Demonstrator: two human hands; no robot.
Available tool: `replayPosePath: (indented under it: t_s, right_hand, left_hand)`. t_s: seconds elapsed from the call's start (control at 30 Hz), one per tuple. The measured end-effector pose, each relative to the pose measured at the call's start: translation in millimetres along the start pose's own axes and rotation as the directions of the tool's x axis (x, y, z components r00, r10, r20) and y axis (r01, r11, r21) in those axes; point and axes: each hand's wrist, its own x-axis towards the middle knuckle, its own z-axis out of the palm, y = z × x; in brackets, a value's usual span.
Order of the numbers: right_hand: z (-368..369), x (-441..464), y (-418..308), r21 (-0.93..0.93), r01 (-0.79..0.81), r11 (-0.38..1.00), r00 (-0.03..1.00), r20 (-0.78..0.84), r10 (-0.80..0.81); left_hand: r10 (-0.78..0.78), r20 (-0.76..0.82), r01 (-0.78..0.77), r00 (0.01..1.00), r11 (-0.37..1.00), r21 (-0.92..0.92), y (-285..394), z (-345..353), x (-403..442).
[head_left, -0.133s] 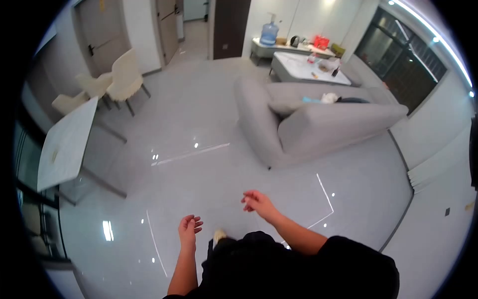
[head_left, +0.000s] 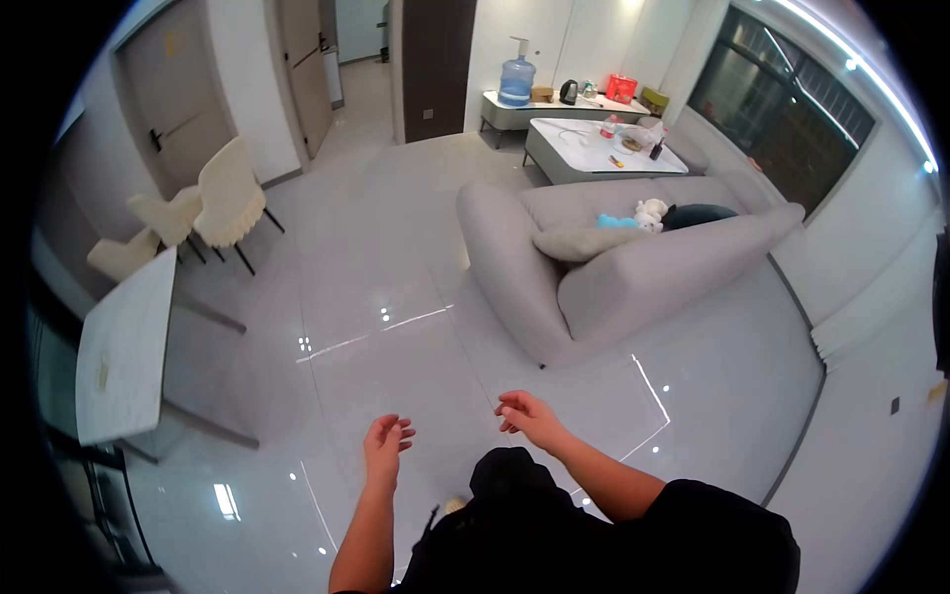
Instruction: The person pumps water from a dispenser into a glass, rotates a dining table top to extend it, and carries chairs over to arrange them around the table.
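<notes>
My left hand [head_left: 386,445] hangs in the air over the shiny grey tiled floor [head_left: 396,262], its fingers loosely curved and apart, holding nothing. To its right my right hand [head_left: 527,416] is also raised above the floor, fingers slightly bent and apart, with nothing in it. Neither hand touches anything. The nearest large thing to my right hand is the grey sofa [head_left: 653,282], whose near corner stands a little way ahead of it. Below, the tip of a light shoe [head_left: 455,505] shows at the edge of my black clothing.
A marble-topped table [head_left: 129,346] stands at the left, with cream chairs [head_left: 226,193] behind it. Soft toys [head_left: 648,214] and a cushion [head_left: 584,243] lie on the sofa. Beyond are a coffee table [head_left: 574,148] and a low cabinet bearing a water jug [head_left: 516,81]. A doorway [head_left: 361,99] opens at the back.
The view has shifted, so the sofa, chairs and left table sit lower and slightly further left. Both hands appear a little further right in the picture, still holding nothing.
</notes>
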Motion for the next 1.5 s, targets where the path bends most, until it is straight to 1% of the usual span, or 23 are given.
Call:
replayPosePath:
  t_s: [0.03, 0.1, 0.13, 0.2, 0.23, 0.3, 0.33, 0.37, 0.4, 0.47, 0.5, 0.57, 0.63, 0.7, 0.77, 0.83, 0.93, 1.1, 1.17, 1.23, 1.3, 1.4, 1.5]
  right_hand:
    - [-13, 26, -9, -0.011, -0.002, 1.0, 0.999, -0.037, 0.002]
    - [-27, 74, -5, 0.03, -0.05, 0.998, 0.996, -0.07, 0.052]
    - [-39, 112, -20, 0.041, 0.004, 0.999, 0.995, -0.096, 0.0]
    - [-48, 172, -22, 0.062, 0.04, 0.997, 0.992, -0.124, -0.032]
    - [-59, 224, -35, 0.051, 0.061, 0.997, 0.992, -0.115, -0.055]
    - [-47, 293, -42, 0.054, -0.019, 0.998, 0.994, -0.105, 0.024]
    - [-47, 337, -63, 0.027, 0.053, 0.998, 0.998, -0.045, -0.052]
    - [-47, 363, -82, 0.029, 0.048, 0.998, 0.998, -0.051, -0.047]
    - [-42, 388, -100, 0.022, 0.024, 0.999, 1.0, -0.021, -0.024]
    - [-27, 450, -149, 0.031, 0.029, 0.999, 0.999, 0.034, -0.03]
    - [-22, 477, -158, 0.029, 0.025, 0.999, 0.999, 0.02, -0.025]
    - [-15, 543, -178, 0.021, 0.08, 0.997, 0.993, 0.086, -0.081]
    - [-12, 608, -180, 0.014, 0.114, 0.993, 0.99, 0.081, -0.115]
    - [-8, 660, -192, 0.014, 0.132, 0.991, 0.99, 0.048, -0.133]
    - [-28, 705, -227, -0.025, 0.013, 1.0, 0.994, -0.107, -0.016]
    - [-47, 744, -236, 0.039, 0.014, 0.999, 0.987, -0.162, -0.008]
    - [-76, 802, -269, 0.114, 0.053, 0.992, 0.966, -0.259, -0.021]
    - [-142, 920, -300, 0.094, 0.188, 0.978, 0.876, -0.465, -0.124]
    - [-177, 981, -314, 0.089, 0.209, 0.974, 0.861, -0.488, -0.141]
    - [-215, 1042, -320, 0.083, 0.174, 0.981, 0.881, -0.458, -0.117]
    - [-254, 1105, -348, 0.12, 0.152, 0.981, 0.884, -0.46, -0.081]
    - [-284, 1183, -388, 0.178, 0.124, 0.976, 0.916, -0.399, -0.044]
    - [-315, 1271, -421, 0.132, 0.185, 0.974, 0.913, -0.389, -0.121]
  left_hand:
    - [0.028, 0.049, -0.027, 0.998, 0.999, -0.021, 13, 14, 38]
    - [-0.023, 0.059, 0.024, 0.998, 0.999, -0.021, 17, 25, 94]
    - [0.022, 0.081, -0.02, 0.997, 0.999, -0.025, 33, 36, 134]
    - [0.005, 0.089, -0.004, 0.996, 1.0, -0.009, 36, 35, 185]
    - [-0.024, 0.049, 0.023, 0.999, 1.0, 0.02, 43, 35, 224]
    - [-0.069, -0.002, 0.069, 0.998, 0.993, 0.096, 66, 19, 274]
    - [-0.065, -0.034, 0.068, 0.997, 0.995, 0.079, 90, 12, 299]
    - [-0.059, -0.058, 0.061, 0.997, 0.998, 0.033, 98, 13, 322]
    - [-0.065, -0.049, 0.066, 0.997, 0.997, 0.032, 104, 9, 343]
    - [-0.041, -0.126, 0.046, 0.991, 0.998, 0.044, 134, -12, 390]
    - [-0.048, -0.113, 0.054, 0.992, 0.998, 0.043, 136, -20, 414]
    - [-0.056, -0.233, 0.062, 0.971, 0.998, 0.016, 151, -41, 479]
    - [-0.074, -0.228, 0.079, 0.971, 0.997, 0.013, 144, -56, 551]
    - [-0.084, -0.159, 0.078, 0.984, 0.996, -0.039, 155, -57, 628]
    - [-0.086, -0.037, 0.086, 0.996, 0.996, -0.013, 181, -30, 708]
    - [-0.082, 0.096, 0.078, 0.992, 0.996, 0.037, 218, 2, 774]
    - [-0.051, 0.266, 0.021, 0.963, 0.993, 0.113, 269, 50, 878]
    - [-0.023, 0.441, -0.038, 0.897, 0.991, 0.129, 315, 155, 1032]
    - [-0.014, 0.533, -0.063, 0.846, 0.99, 0.126, 327, 200, 1094]
    - [0.005, 0.561, -0.081, 0.828, 0.991, 0.11, 334, 236, 1150]
    - [-0.11, 0.499, -0.013, 0.86, 0.972, 0.235, 344, 270, 1205]
    - [-0.109, 0.512, -0.019, 0.852, 0.971, 0.238, 368, 309, 1282]
    - [-0.087, 0.53, -0.036, 0.843, 0.975, 0.217, 392, 355, 1365]
